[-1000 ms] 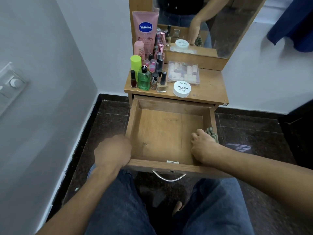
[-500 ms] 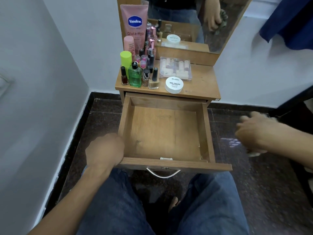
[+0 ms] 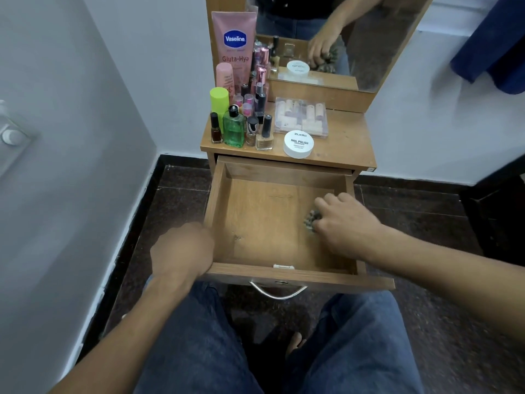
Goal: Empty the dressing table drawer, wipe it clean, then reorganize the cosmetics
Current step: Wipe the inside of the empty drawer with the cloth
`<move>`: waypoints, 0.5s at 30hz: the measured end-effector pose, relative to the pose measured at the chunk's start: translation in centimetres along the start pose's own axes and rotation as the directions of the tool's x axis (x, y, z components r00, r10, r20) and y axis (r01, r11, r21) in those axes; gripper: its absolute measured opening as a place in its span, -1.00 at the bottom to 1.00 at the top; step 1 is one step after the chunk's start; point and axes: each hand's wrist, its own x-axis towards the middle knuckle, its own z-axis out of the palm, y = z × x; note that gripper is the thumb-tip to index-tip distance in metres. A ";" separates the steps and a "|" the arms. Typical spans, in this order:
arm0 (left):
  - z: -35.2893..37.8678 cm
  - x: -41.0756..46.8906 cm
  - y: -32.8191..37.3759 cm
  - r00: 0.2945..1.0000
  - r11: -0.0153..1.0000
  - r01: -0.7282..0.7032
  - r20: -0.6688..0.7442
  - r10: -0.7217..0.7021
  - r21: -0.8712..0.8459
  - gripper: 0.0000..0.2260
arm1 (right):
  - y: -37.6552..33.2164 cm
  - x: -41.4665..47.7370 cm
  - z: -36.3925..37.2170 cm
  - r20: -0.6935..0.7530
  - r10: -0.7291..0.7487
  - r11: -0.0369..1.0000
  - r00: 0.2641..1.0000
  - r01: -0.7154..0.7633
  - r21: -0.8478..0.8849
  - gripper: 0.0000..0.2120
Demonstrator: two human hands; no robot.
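Observation:
The wooden drawer [image 3: 255,223] is pulled out and holds no cosmetics. My right hand [image 3: 345,223] is inside it near the right wall, closed on a crumpled patterned cloth [image 3: 311,220] that rests on the drawer floor. My left hand [image 3: 181,251] grips the drawer's front left corner. On the table top [image 3: 346,143] stand a pink Vaseline tube [image 3: 234,44], a green bottle [image 3: 234,127], several nail polish bottles [image 3: 264,132], a white nail polish remover jar [image 3: 299,143] and a clear plastic box [image 3: 301,116].
A mirror [image 3: 335,38] rises behind the table top and reflects my hand with the cloth. White walls close in on the left and back. A dark blue cloth [image 3: 494,52] hangs at upper right. My knees in jeans [image 3: 199,351] are below the drawer handle [image 3: 278,291].
My right hand left the drawer with the cloth and swung out to the right over the floor. It has come back inside the drawer. My left hand stayed on the corner.

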 end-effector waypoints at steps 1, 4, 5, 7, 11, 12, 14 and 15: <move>0.0 0.0 0.0 1.000 1.000 -0.001 -0.002 0.001 -0.003 -0.68 | -0.6 0.6 0.8 0.080 -0.012 0.999 0.997 0.016 -0.047 -0.69; 0.1 0.0 -0.1 1.000 1.000 -0.003 -0.009 0.003 -0.012 -0.67 | -1.9 1.5 2.6 0.236 -0.030 0.980 0.971 0.075 -0.186 -0.71; 0.1 0.0 -0.1 1.000 1.000 -0.002 -0.010 0.002 -0.014 -0.66 | -2.1 1.7 2.9 0.241 -0.031 0.972 0.970 0.086 -0.220 -0.71; 0.3 0.1 -0.2 1.000 1.000 -0.005 -0.012 0.005 -0.017 -0.66 | -2.4 2.1 3.2 0.257 -0.026 0.963 0.966 0.094 -0.254 -0.72; 0.4 0.1 -0.3 1.000 1.000 -0.009 -0.021 0.009 -0.023 -0.66 | -2.4 2.9 3.5 0.255 -0.002 0.958 0.967 0.075 -0.277 -0.72; 0.4 0.1 -0.3 1.000 1.000 -0.009 -0.022 0.009 -0.022 -0.66 | -2.4 3.0 3.5 0.252 0.032 0.962 0.967 0.039 -0.270 -0.73; 0.4 0.1 -0.3 1.000 1.000 -0.010 -0.021 0.010 -0.020 -0.66 | -2.6 3.2 3.6 0.248 0.105 0.967 0.963 -0.040 -0.253 -0.73; 0.4 0.0 -0.2 1.000 1.000 -0.011 -0.019 0.011 -0.021 -0.66 | -2.8 3.3 3.6 0.251 0.122 0.966 0.960 -0.057 -0.252 -0.73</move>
